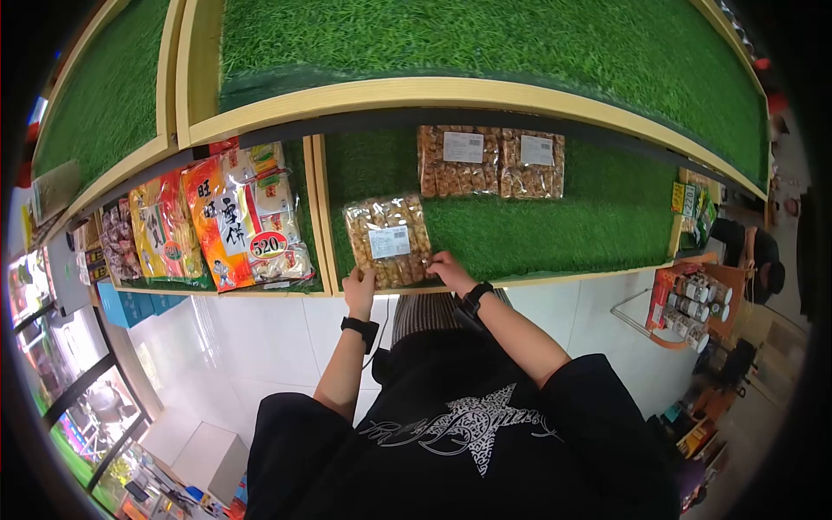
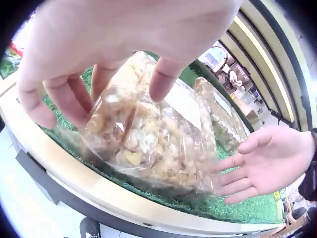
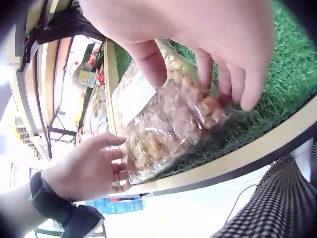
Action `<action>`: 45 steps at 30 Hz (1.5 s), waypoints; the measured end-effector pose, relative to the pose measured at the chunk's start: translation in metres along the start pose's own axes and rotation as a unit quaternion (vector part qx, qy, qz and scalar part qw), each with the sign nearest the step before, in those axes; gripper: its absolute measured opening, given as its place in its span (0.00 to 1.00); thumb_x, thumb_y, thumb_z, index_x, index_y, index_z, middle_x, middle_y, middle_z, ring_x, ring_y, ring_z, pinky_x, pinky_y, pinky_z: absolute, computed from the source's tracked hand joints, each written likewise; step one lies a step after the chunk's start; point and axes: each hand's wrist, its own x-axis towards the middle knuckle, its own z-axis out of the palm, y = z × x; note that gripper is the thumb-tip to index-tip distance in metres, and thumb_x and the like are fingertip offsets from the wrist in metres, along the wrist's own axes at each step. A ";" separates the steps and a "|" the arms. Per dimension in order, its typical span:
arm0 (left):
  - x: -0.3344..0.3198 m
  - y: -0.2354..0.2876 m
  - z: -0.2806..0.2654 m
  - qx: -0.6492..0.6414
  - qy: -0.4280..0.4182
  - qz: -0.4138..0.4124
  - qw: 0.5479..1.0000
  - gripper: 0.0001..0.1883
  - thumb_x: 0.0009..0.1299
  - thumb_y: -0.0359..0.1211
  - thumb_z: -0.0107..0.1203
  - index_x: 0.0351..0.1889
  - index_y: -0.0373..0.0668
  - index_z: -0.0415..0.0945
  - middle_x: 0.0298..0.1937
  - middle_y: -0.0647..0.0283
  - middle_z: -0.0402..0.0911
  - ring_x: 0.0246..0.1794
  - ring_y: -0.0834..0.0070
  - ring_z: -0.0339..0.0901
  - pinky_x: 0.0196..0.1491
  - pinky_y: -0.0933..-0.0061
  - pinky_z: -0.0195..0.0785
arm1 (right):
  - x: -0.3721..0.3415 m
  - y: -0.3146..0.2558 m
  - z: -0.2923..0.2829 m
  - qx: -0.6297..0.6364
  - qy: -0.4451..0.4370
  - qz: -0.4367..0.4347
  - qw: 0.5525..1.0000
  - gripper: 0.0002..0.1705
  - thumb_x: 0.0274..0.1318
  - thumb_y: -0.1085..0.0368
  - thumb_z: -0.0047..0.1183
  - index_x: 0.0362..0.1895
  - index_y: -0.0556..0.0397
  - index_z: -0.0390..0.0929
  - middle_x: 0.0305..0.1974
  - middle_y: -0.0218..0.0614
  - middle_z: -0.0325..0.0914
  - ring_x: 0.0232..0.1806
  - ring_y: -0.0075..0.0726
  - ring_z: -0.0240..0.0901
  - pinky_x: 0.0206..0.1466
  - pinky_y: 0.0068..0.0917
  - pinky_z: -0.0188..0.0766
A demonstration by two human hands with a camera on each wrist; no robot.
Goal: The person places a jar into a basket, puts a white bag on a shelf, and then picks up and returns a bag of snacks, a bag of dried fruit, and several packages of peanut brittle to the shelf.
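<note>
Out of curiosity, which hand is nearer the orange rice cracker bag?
Left. The left hand is just across the divider, right of the rice cracker bag; the right hand is farther right.

Wooden-edged shelving (image 1: 485, 91) stands in two tiers, its decks lined with green artificial turf (image 1: 485, 43). A pale wooden divider (image 1: 324, 217) splits the lower tier. Below lies a glossy white tiled floor (image 1: 282, 338), thin joints crossing it and pale glare toward the left, where dark frame bars (image 1: 74, 393) cross a brightly lit area. A whitish box (image 1: 211, 459) sits on the floor.
</note>
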 end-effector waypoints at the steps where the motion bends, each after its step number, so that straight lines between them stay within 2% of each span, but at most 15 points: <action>1: -0.009 0.012 -0.004 0.002 -0.002 0.002 1.000 0.20 0.53 0.45 0.51 0.26 0.34 0.69 0.27 0.51 0.71 0.33 0.65 0.66 0.36 0.66 0.60 | -0.006 -0.008 -0.004 0.047 -0.025 0.001 0.999 0.20 0.45 0.64 0.50 0.43 0.59 0.62 0.35 0.37 0.68 0.40 0.30 0.66 0.43 0.26 0.61; 3: -0.017 0.031 -0.008 -0.151 -0.002 0.019 0.988 0.16 0.56 0.40 0.52 0.25 0.34 0.67 0.19 0.63 0.67 0.22 0.77 0.64 0.27 0.76 0.59 | -0.014 -0.018 -0.009 0.095 -0.048 -0.004 0.994 0.18 0.46 0.64 0.49 0.41 0.58 0.63 0.36 0.37 0.68 0.40 0.30 0.66 0.42 0.25 0.61; 4: -0.013 0.026 -0.006 -0.184 0.014 0.009 0.983 0.13 0.58 0.37 0.54 0.26 0.37 0.66 0.19 0.70 0.65 0.17 0.86 0.59 0.21 0.84 0.53 | -0.018 -0.022 -0.011 0.098 -0.036 -0.016 0.994 0.17 0.45 0.65 0.50 0.39 0.59 0.63 0.33 0.36 0.69 0.33 0.28 0.66 0.37 0.23 0.62; 8: -0.030 0.043 -0.030 -0.199 -0.078 -0.045 0.976 0.14 0.57 0.41 0.56 0.29 0.42 0.67 0.19 0.73 0.62 0.17 0.86 0.55 0.21 0.84 0.51 | -0.036 -0.029 -0.020 0.129 0.010 -0.042 0.991 0.10 0.51 0.59 0.46 0.33 0.52 0.66 0.26 0.29 0.67 0.24 0.24 0.64 0.29 0.19 0.57; 9: -0.031 0.042 -0.034 -0.205 -0.093 -0.084 0.971 0.15 0.58 0.42 0.54 0.34 0.41 0.69 0.23 0.69 0.69 0.20 0.84 0.63 0.24 0.84 0.56 | -0.040 -0.035 -0.027 0.132 0.017 -0.048 0.990 0.10 0.51 0.59 0.46 0.33 0.52 0.66 0.26 0.29 0.67 0.24 0.24 0.64 0.29 0.19 0.57; 11: -0.048 0.060 -0.041 -0.322 -0.224 -0.090 0.915 0.21 0.64 0.44 0.44 0.49 0.41 0.65 0.37 0.64 0.76 0.31 0.79 0.74 0.31 0.82 0.66 | -0.048 -0.044 -0.042 0.147 -0.110 -0.004 0.983 0.12 0.52 0.57 0.45 0.23 0.49 0.68 0.20 0.24 0.64 0.18 0.20 0.56 0.23 0.22 0.51; 12: -0.041 0.047 -0.049 -0.264 -0.290 -0.131 0.910 0.23 0.66 0.43 0.39 0.55 0.39 0.60 0.49 0.57 0.72 0.43 0.74 0.74 0.39 0.77 0.69 | -0.050 -0.045 -0.044 0.152 -0.136 0.014 0.979 0.17 0.51 0.54 0.46 0.16 0.48 0.67 0.16 0.21 0.60 0.18 0.19 0.51 0.21 0.22 0.44; 15: -0.060 0.048 -0.043 -0.290 -0.323 -0.143 0.890 0.24 0.67 0.43 0.37 0.55 0.38 0.58 0.49 0.58 0.71 0.45 0.73 0.72 0.42 0.74 0.69 | -0.057 -0.042 -0.044 0.078 -0.087 -0.029 0.993 0.18 0.50 0.52 0.46 0.14 0.48 0.67 0.17 0.22 0.60 0.18 0.18 0.52 0.21 0.21 0.47; 21: -0.107 0.093 -0.031 -0.188 -0.305 -0.048 0.932 0.22 0.65 0.39 0.43 0.53 0.35 0.61 0.48 0.60 0.71 0.45 0.74 0.70 0.47 0.76 0.63 | -0.110 -0.022 -0.084 0.120 -0.151 -0.025 0.981 0.20 0.45 0.52 0.53 0.37 0.53 0.68 0.22 0.26 0.65 0.24 0.19 0.60 0.26 0.18 0.57; 24: -0.127 0.129 -0.009 -0.115 -0.311 0.050 0.942 0.21 0.63 0.36 0.46 0.51 0.33 0.62 0.46 0.61 0.71 0.45 0.78 0.68 0.47 0.78 0.61 | -0.151 -0.015 -0.113 0.162 -0.111 -0.061 0.979 0.31 0.45 0.57 0.56 0.49 0.59 0.57 0.38 0.38 0.69 0.38 0.25 0.67 0.39 0.19 0.64; 28: -0.159 0.181 0.035 -0.077 -0.357 0.155 0.918 0.23 0.61 0.31 0.48 0.53 0.33 0.59 0.48 0.61 0.68 0.46 0.78 0.65 0.49 0.78 0.58 | -0.212 -0.002 -0.155 0.251 -0.044 -0.157 0.954 0.23 0.48 0.68 0.52 0.48 0.58 0.59 0.41 0.38 0.68 0.44 0.26 0.66 0.47 0.22 0.63; 31: -0.192 0.214 0.069 -0.054 -0.387 0.173 0.904 0.27 0.58 0.31 0.49 0.55 0.33 0.56 0.48 0.62 0.67 0.46 0.77 0.65 0.50 0.76 0.57 | -0.253 0.021 -0.183 0.297 0.016 -0.237 0.925 0.26 0.46 0.67 0.54 0.48 0.59 0.57 0.42 0.40 0.68 0.42 0.28 0.67 0.44 0.23 0.65; 34: -0.227 0.234 0.110 -0.043 -0.395 0.301 0.867 0.33 0.54 0.31 0.53 0.58 0.34 0.54 0.48 0.62 0.68 0.46 0.76 0.65 0.50 0.76 0.57 | -0.294 0.052 -0.207 0.265 0.098 -0.307 0.909 0.27 0.45 0.67 0.55 0.49 0.59 0.58 0.41 0.36 0.66 0.43 0.27 0.64 0.46 0.22 0.62; 39: -0.295 0.252 0.184 -0.033 -0.457 0.350 0.817 0.34 0.53 0.31 0.54 0.58 0.33 0.54 0.50 0.61 0.67 0.48 0.75 0.64 0.52 0.75 0.55 | -0.368 0.110 -0.250 0.203 0.249 -0.365 0.874 0.29 0.43 0.65 0.57 0.49 0.58 0.59 0.37 0.32 0.66 0.40 0.26 0.61 0.47 0.22 0.58; 45: -0.359 0.245 0.262 -0.008 -0.556 0.338 0.759 0.36 0.52 0.31 0.57 0.58 0.32 0.53 0.52 0.59 0.66 0.51 0.73 0.64 0.54 0.74 0.54 | -0.430 0.187 -0.282 0.213 0.339 -0.375 0.836 0.29 0.42 0.65 0.57 0.48 0.58 0.59 0.36 0.32 0.66 0.39 0.26 0.61 0.46 0.24 0.57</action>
